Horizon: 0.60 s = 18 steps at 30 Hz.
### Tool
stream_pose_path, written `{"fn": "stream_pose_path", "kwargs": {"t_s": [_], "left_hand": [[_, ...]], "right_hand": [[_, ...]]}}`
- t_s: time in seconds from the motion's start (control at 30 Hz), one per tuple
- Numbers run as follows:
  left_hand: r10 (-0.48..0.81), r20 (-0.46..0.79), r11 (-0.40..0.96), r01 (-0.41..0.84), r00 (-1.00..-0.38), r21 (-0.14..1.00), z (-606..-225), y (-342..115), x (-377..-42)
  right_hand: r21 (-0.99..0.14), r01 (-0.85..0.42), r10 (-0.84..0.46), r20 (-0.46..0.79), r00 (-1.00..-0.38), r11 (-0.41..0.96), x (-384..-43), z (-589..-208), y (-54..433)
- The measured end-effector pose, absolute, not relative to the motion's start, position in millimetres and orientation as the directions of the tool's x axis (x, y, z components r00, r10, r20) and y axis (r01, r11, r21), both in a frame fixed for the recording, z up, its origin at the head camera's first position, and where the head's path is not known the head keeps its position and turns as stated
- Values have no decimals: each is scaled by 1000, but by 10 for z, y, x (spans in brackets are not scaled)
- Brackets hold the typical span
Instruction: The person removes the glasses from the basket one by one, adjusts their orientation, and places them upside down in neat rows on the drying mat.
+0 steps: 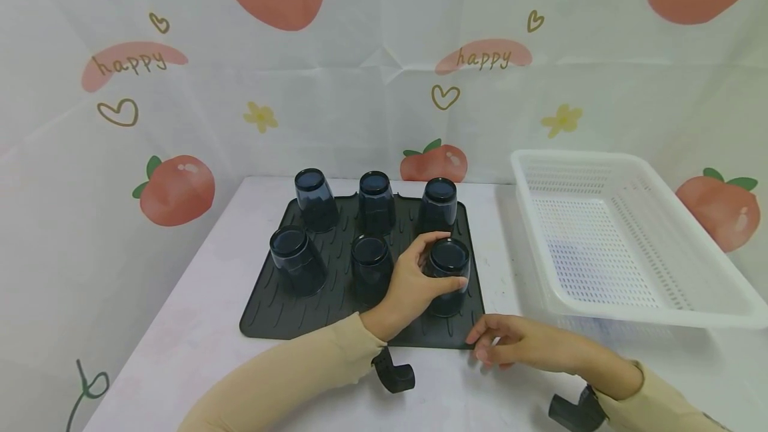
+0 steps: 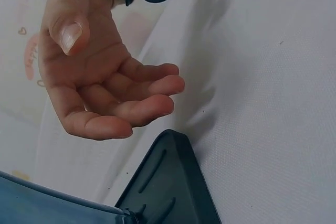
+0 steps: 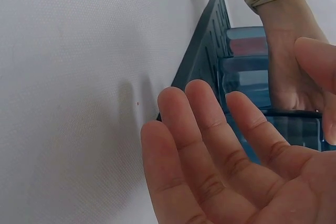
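In the head view my left hand (image 1: 414, 279) curls its thumb and fingers around a dark blue drinking glass (image 1: 449, 279) at the front right of a black drying mat (image 1: 264, 315). The glass stands on the mat and looks upside down. Beside the mat's front right corner, my right hand (image 1: 522, 344) hovers with loosely bent fingers and holds nothing. The left wrist view shows that right hand (image 2: 105, 77) palm-on near the mat corner (image 2: 168, 166), with part of a blue glass (image 2: 47, 203) at the lower left. In the right wrist view the right fingers (image 3: 210, 124) are spread loosely.
Several more dark glasses stand on the mat in two rows, among them a front middle glass (image 1: 371, 269) next to my left hand and a back right glass (image 1: 438, 205). A white perforated basket (image 1: 630, 315) sits on the right. A printed white cloth (image 1: 360, 99) hangs behind.
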<state>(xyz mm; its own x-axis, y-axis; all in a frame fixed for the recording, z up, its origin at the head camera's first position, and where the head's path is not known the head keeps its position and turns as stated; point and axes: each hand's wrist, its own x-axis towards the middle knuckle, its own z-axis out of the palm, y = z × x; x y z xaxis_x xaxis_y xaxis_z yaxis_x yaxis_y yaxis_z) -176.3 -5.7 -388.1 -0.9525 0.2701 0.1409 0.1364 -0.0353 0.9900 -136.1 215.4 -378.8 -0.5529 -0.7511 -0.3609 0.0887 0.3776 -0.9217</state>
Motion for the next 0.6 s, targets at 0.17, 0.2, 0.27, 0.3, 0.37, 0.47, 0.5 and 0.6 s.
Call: {"fn": "stream_pose_path", "kwargs": {"t_s": [0.17,0.2,0.27,0.3,0.37,0.47,0.5,0.6], "left_hand": [[289,145,-25,144,-946,989,-3874,-61,-1758],[291,147,-22,147,-945,989,-3874,-63,-1757],[294,151,-16,154,-944,988,-3882,-64,-1759],[296,154,-14,157,-943,987,-3887,-65,-1761],[299,157,-7,162,-941,987,-3900,-68,-1768],[303,163,-1,171,-939,985,-3914,-72,-1778],[307,163,-1,171,-938,985,-3914,-74,-1778],[318,160,-1,169,-934,986,-3908,-74,-1775]], "right_hand": [[-923,88,-753,-359,-551,375,-1360,-3798,2163],[-923,89,-754,-358,-550,374,-1359,-3802,2164],[-923,89,-754,-358,-551,374,-1358,-3810,2169],[-923,89,-753,-359,-552,375,-1357,-3813,2172],[-922,93,-752,-361,-551,375,-1356,-3818,2172],[-921,97,-751,-365,-551,376,-1354,-3820,2174],[-921,98,-751,-365,-551,376,-1354,-3820,2175],[-922,102,-749,-365,-553,375,-1348,-3818,2177]]}}
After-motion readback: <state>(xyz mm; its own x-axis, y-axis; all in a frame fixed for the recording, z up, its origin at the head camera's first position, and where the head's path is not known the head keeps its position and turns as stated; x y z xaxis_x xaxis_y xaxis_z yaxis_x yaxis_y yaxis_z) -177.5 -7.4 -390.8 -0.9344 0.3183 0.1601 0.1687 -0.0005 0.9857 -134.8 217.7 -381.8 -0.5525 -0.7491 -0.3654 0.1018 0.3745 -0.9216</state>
